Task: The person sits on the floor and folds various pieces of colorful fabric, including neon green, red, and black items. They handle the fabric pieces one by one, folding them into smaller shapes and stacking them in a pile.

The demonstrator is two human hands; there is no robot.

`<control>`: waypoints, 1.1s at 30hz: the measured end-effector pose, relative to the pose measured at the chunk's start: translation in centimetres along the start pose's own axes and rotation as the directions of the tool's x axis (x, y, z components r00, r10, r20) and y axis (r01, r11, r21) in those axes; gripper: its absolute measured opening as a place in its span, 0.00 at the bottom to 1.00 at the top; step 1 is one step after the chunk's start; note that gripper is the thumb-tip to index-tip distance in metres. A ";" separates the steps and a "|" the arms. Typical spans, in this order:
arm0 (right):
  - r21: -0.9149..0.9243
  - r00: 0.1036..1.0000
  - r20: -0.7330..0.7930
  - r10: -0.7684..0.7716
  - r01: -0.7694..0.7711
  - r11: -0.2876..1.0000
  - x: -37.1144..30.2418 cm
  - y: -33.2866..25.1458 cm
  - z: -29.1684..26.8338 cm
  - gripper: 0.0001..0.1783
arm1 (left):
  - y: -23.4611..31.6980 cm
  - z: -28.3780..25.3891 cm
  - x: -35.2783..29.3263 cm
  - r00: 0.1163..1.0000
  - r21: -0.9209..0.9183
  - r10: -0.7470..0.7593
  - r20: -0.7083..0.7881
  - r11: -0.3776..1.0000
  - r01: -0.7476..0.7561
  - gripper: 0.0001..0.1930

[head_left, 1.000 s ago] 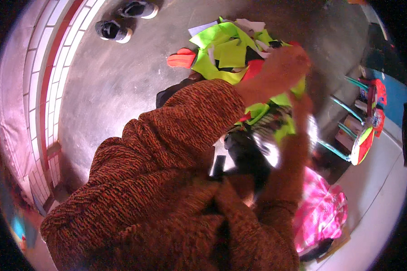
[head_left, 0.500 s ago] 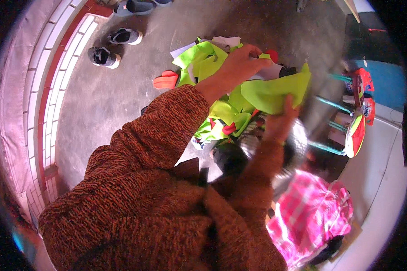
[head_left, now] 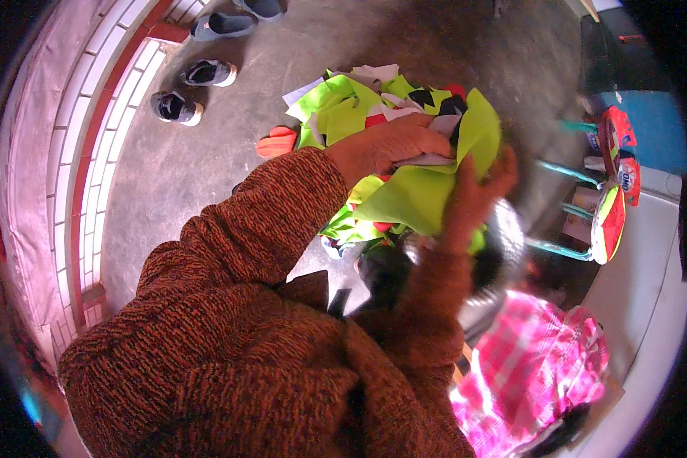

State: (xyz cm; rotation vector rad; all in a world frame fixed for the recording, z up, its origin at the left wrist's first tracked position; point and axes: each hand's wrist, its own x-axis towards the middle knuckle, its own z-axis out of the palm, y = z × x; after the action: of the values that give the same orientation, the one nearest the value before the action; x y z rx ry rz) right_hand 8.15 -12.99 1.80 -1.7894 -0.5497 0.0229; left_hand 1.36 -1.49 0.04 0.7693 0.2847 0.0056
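Your left hand [head_left: 397, 145] lies over the cloth heap [head_left: 337, 117]; your right hand [head_left: 477, 195] — blurred, fingers apart — is against a lime-green piece [head_left: 411, 196] on the heap's near right side — whether either grips cloth, I cannot tell

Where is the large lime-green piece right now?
In the head view, the large lime-green piece is just right of centre, below the left hand and beside the right hand.

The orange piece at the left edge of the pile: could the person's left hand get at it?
Probably yes: nothing seems to cover the orange piece, and only loose green cloth appears to lie between it and the left hand, which would likely need to move left.
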 end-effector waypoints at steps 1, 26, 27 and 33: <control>0.019 0.999 -0.039 -0.006 0.007 1.000 0.0 0.1 -0.3 0.31 | 0.6 0.6 -0.5 0.997 0.102 0.078 -0.016 0.992 -0.076 0.14; 0.466 0.953 0.183 0.243 -0.302 0.832 -0.5 0.2 -0.4 0.15 | 0.4 0.0 0.4 0.929 0.161 0.244 -0.278 0.965 -0.205 0.19; 0.518 0.925 0.224 0.308 -0.380 0.766 -0.4 0.7 -0.8 0.18 | 0.5 -0.1 0.3 0.921 0.238 0.283 -0.267 0.946 -0.221 0.19; 0.703 0.832 0.380 0.405 -0.544 0.458 0.2 2.1 -1.5 0.25 | 1.8 -0.2 -0.5 0.901 0.183 0.304 -0.309 0.949 -0.257 0.17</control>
State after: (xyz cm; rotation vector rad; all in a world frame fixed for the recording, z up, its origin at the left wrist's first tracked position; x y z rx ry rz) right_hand 9.46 -14.65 0.34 -0.9770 -0.0620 0.7215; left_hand 1.03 -0.15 1.27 0.9434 0.4980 0.3980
